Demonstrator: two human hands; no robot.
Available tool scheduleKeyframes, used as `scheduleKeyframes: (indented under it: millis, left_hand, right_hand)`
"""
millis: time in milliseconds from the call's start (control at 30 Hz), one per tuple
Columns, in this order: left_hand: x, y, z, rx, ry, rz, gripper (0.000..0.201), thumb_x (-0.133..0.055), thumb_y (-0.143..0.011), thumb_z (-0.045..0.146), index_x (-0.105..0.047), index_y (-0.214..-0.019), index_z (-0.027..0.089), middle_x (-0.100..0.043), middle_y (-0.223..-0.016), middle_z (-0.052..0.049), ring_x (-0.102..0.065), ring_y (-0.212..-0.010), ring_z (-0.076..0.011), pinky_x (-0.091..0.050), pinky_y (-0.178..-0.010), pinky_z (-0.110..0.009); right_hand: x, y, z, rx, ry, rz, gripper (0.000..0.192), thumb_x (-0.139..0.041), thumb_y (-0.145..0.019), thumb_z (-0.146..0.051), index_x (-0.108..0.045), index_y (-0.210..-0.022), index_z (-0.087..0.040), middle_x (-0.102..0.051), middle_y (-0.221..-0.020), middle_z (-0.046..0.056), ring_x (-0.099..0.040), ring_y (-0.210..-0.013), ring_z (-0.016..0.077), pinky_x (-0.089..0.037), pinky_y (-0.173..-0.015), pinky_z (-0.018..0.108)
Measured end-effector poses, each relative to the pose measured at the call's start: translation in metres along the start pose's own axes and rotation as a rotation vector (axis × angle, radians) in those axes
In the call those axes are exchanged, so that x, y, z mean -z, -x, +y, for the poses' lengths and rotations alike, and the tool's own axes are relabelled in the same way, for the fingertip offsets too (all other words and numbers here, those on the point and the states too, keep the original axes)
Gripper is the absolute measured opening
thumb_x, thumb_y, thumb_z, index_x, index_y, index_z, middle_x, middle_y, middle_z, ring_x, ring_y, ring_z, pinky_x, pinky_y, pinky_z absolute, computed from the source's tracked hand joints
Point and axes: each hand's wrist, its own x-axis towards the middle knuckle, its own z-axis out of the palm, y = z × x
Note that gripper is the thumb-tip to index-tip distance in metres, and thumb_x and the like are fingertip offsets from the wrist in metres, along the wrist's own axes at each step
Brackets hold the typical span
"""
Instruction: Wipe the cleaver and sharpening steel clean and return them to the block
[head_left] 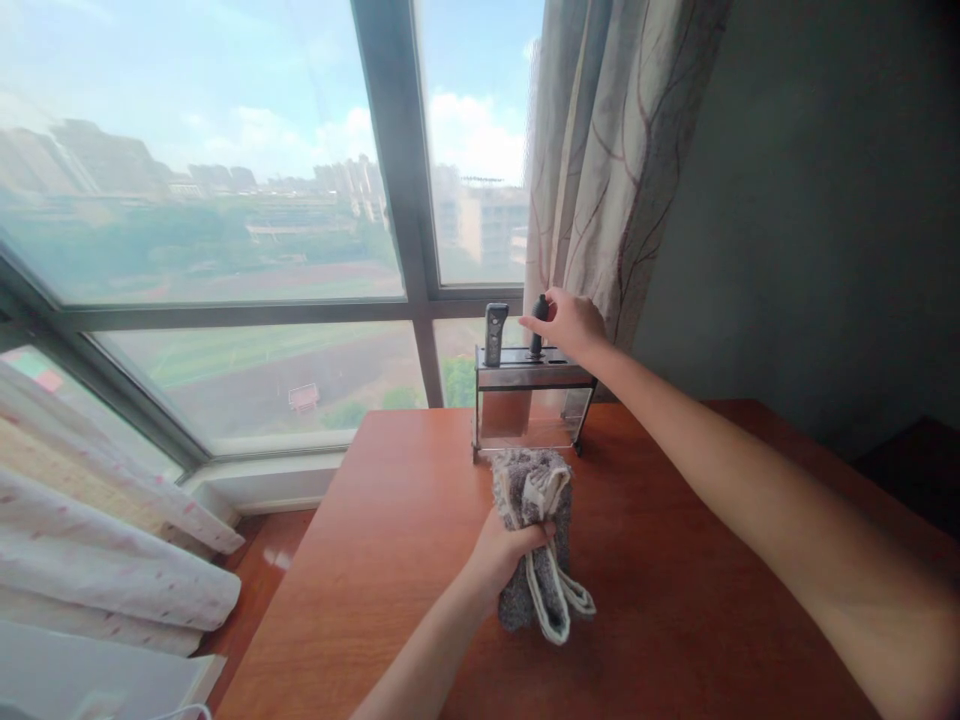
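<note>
My left hand (510,550) grips a folded grey cloth (536,490) with white edging, held above the table, its loose folds hanging below the fingers. Farther off, my right hand (574,322) is closed at the upper end of a black handle (537,330). That handle stands upright from the top of a knife rack (525,378), and whatever it belongs to is hidden in the slot. A second, flatter handle with dark and grey parts (495,335) rises from the rack's left side. Clear panels form the rack's front, with a metal top.
The reddish-brown wooden table (360,560) carries the rack near its far edge. Behind it are a large window frame (420,310) and a patterned curtain (600,150). Another light curtain (112,550) hangs low at the left, and a dark wall (810,200) stands at the right.
</note>
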Motion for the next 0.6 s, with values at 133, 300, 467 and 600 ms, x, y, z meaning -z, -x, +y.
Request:
scheduleKeyframes:
  millis: [133, 300, 467, 600]
  left_hand:
    - [0.0, 0.001, 0.0, -0.007, -0.006, 0.012, 0.044, -0.078, -0.055, 0.02, -0.066, -0.096, 0.015, -0.065, -0.078, -0.003, -0.058, -0.071, -0.0188, -0.045, -0.069, -0.029]
    - [0.001, -0.001, -0.002, 0.006, -0.01, 0.02, 0.044, -0.08, -0.053, 0.021, -0.066, -0.094, 0.014, -0.065, -0.075, -0.003, -0.058, -0.07, -0.0192, -0.045, -0.068, -0.03]
    - [-0.002, 0.004, -0.001, -0.004, 0.005, 0.038, 0.051, -0.079, -0.058, 0.023, -0.064, -0.106, 0.014, -0.066, -0.078, -0.003, -0.059, -0.069, -0.0181, -0.046, -0.07, -0.03]
    - [-0.001, 0.003, -0.002, -0.001, 0.028, 0.047, 0.053, -0.082, -0.056, 0.025, -0.064, -0.104, 0.014, -0.066, -0.082, -0.003, -0.06, -0.069, -0.0176, -0.047, -0.069, -0.029]
  right_hand:
    - [0.0, 0.001, -0.001, -0.013, 0.048, -0.003, 0.043, -0.061, -0.074, -0.064, -0.063, -0.088, -0.024, -0.071, -0.08, 0.008, -0.064, -0.075, 0.0269, -0.041, -0.058, 0.031]
    - [0.0, 0.002, -0.003, 0.005, 0.042, -0.007, 0.046, -0.06, -0.075, -0.065, -0.064, -0.094, -0.023, -0.071, -0.085, 0.009, -0.064, -0.076, 0.0273, -0.04, -0.058, 0.031]
    - [0.004, 0.005, -0.002, 0.008, -0.012, -0.055, 0.048, -0.064, -0.073, -0.063, -0.063, -0.1, -0.024, -0.073, -0.082, 0.006, -0.066, -0.077, 0.0272, -0.043, -0.059, 0.031]
    - [0.019, 0.012, 0.001, -0.002, -0.091, -0.049, 0.044, -0.064, -0.078, -0.051, -0.06, -0.113, -0.024, -0.074, -0.087, 0.004, -0.068, -0.077, 0.026, -0.047, -0.066, 0.034]
